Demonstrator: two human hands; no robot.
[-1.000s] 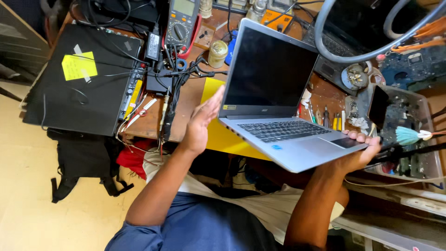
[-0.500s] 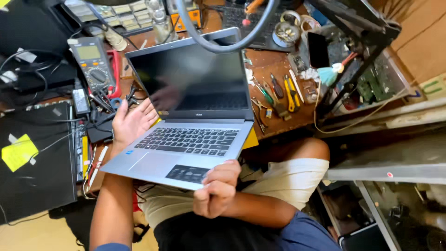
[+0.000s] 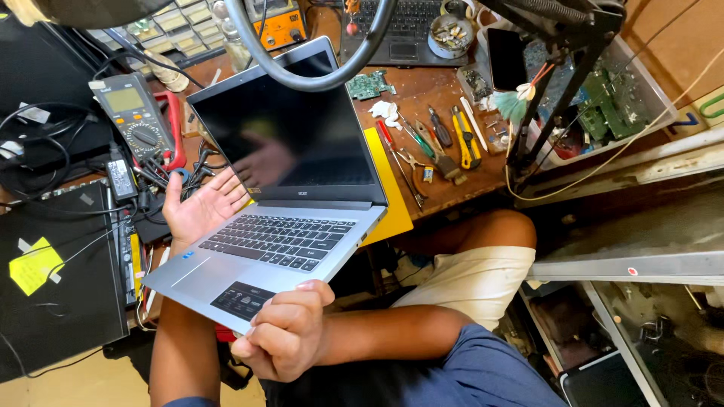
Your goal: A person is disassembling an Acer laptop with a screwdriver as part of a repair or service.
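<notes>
Holding a silver laptop [image 3: 279, 226] off the bench, the person has 2 hands on it at opposite ends. The right hand [image 3: 283, 339] is clenched on the near front corner, fingers [image 3: 298, 313] curled over the palm rest just beside the dark touchpad, thumb side toward the person. The left hand [image 3: 200, 207] is spread wide, palm up and fingers released, pressed flat against the far-left edge of the base near the hinge; it props rather than pinches.

From the right fingers the laptop runs away and to the left, its long axis slanting from the near corner up toward the hinge. The lid stands raised, its dark screen facing the person and showing a dim reflection of the left hand. The right hand is nearer the touchpad; the left is nearer the screen.

Beyond the left fingers lies a multimeter [image 3: 134, 117] with red trim, amid black cables. Farther left of that hand sits a closed black laptop [image 3: 60, 286] bearing a yellow sticky note [image 3: 32, 265]. Beyond the screen, to the right of both hands, a wooden workbench [image 3: 422, 90] carries a row of screwdrivers and pliers [image 3: 445, 139], a green circuit board [image 3: 368, 84], a yellow sheet [image 3: 388, 188] tucked under the laptop, and a clear bin of boards [image 3: 611, 98]. Room around the machine is tight on every side.
</notes>
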